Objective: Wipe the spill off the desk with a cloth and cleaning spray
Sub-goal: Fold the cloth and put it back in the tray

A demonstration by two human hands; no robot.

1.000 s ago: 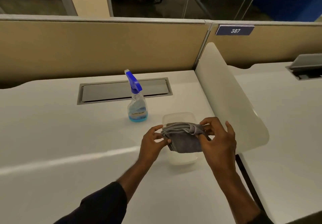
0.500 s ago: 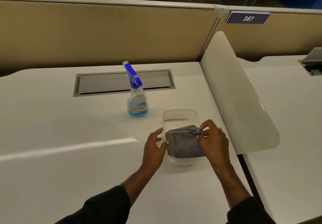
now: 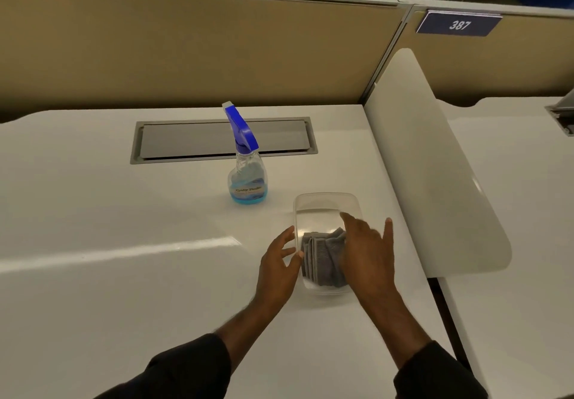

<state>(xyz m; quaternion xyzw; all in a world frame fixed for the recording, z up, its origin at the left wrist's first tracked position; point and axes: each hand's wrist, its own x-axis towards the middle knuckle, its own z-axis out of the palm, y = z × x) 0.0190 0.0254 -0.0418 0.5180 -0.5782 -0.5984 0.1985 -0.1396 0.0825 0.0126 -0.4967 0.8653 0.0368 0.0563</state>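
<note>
A folded grey cloth [image 3: 321, 258] lies in the near end of a clear plastic tub [image 3: 326, 201] on the white desk [image 3: 124, 243]. My right hand [image 3: 366, 252] hovers flat over the cloth's right part, fingers spread, holding nothing. My left hand [image 3: 278, 262] is open beside the tub's left wall, fingertips at its rim. A spray bottle [image 3: 247, 165] with a blue trigger head and a little blue liquid stands upright behind and left of the tub. No spill stands out on the desk.
A grey cable hatch [image 3: 186, 140] is set into the desk behind the bottle. A tan partition [image 3: 186, 50] closes the back. A white rounded divider panel [image 3: 435, 181] borders the desk on the right, with a neighbouring desk [image 3: 528, 212] beyond.
Both hands held the cloth above the tub a second ago. They lowered it into the tub and let go; the fingers are now spread apart.
</note>
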